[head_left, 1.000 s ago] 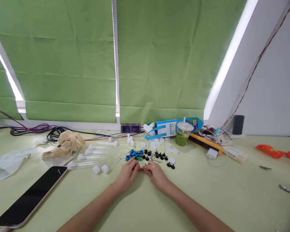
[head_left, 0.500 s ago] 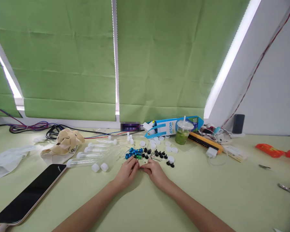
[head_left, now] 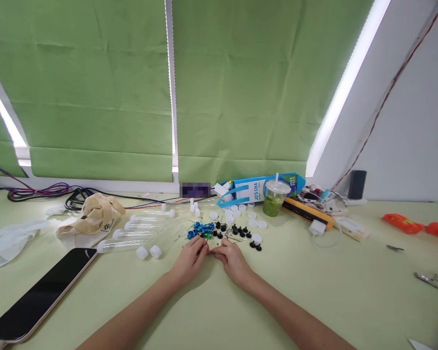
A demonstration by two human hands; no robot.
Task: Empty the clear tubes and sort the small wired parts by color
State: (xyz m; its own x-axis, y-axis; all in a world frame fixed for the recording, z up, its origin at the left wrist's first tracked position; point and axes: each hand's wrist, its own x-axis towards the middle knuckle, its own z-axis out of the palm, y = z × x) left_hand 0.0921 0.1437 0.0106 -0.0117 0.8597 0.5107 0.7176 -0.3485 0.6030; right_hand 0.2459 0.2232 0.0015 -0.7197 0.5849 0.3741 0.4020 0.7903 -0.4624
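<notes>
My left hand [head_left: 190, 260] is closed in a pinch just in front of a pile of small shiny blue parts [head_left: 200, 228]. A thin dark piece seems to stick up at its fingertips, too small to name. My right hand [head_left: 232, 262] is also pinched, its fingertips almost meeting the left ones; what they hold, if anything, is hidden. A few green parts [head_left: 208, 236] lie right beyond the left fingers. Small black flanged parts [head_left: 241, 230] are scattered beyond the right hand, with thin metal pins among them.
White round caps [head_left: 253, 223] lie behind the black parts, near a lidded cup of green drink [head_left: 273, 199] and a blue-white bag [head_left: 251, 192]. Clear tubes [head_left: 131, 234], a beige cloth item [head_left: 100, 214] and a phone [head_left: 44, 294] are on the left. An orange-black bar [head_left: 306, 213] lies right.
The view has shifted slightly, so everything sits a little further left. Both hands keep nearly the same pinched pose at the same place on the table.
</notes>
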